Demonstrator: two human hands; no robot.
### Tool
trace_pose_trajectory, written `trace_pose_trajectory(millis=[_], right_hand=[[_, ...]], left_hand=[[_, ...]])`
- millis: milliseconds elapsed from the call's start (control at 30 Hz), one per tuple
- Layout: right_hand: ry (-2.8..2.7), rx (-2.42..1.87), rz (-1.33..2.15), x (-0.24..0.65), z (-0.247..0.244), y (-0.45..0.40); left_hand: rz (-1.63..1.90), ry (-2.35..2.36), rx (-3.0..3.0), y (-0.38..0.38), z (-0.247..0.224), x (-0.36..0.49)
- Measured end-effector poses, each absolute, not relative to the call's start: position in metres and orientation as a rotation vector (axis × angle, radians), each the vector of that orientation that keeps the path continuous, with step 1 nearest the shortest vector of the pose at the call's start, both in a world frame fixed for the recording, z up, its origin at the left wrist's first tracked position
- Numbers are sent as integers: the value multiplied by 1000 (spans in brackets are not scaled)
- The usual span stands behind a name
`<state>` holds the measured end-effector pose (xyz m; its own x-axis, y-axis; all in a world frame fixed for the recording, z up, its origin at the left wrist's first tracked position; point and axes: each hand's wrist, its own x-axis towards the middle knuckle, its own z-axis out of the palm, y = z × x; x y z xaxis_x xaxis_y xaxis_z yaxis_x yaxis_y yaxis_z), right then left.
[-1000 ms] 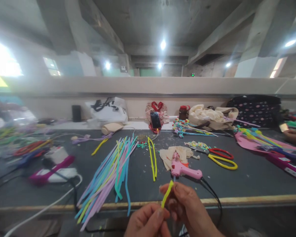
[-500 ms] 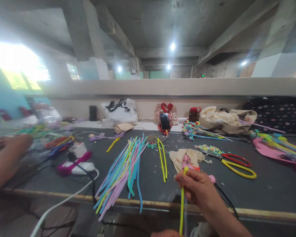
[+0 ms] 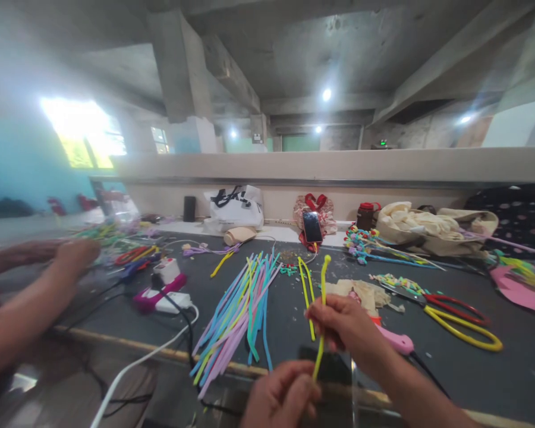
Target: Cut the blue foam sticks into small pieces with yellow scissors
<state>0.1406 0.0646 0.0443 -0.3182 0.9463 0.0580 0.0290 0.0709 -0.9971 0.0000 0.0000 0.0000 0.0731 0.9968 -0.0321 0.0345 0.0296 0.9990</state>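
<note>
The right hand (image 3: pixel 339 324) is pinching a yellow pipe cleaner (image 3: pixel 324 285) at mid-length, its knobbed tip rising above the fingers, while the left hand (image 3: pixel 283 395) is gripping its lower end. Beyond the right hand, a pink glue gun (image 3: pixel 396 340) is lying on the dark worktop (image 3: pixel 455 380).

"Any writing you can read?"
"Nothing for certain. At eleven o'clock, the white bag (image 3: pixel 243 215) bears big black lettering, partly covered. The small lit green sign (image 3: pixel 383 142) at one o'clock is too tiny."
</note>
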Motion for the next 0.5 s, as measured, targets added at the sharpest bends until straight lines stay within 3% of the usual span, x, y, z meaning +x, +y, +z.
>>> trace_pose_trajectory(millis=[100,200,500], right_hand=[[-1566,-1099,1269,141,51,101],[-1609,-1210,1223,136,44,135],[-1876,-1638,969,127,13,183]], left_hand=[[1165,1696,1732,26,24,-43],[802,2311,2095,57,32,-78],[553,2471,2172,87,14,-90]])
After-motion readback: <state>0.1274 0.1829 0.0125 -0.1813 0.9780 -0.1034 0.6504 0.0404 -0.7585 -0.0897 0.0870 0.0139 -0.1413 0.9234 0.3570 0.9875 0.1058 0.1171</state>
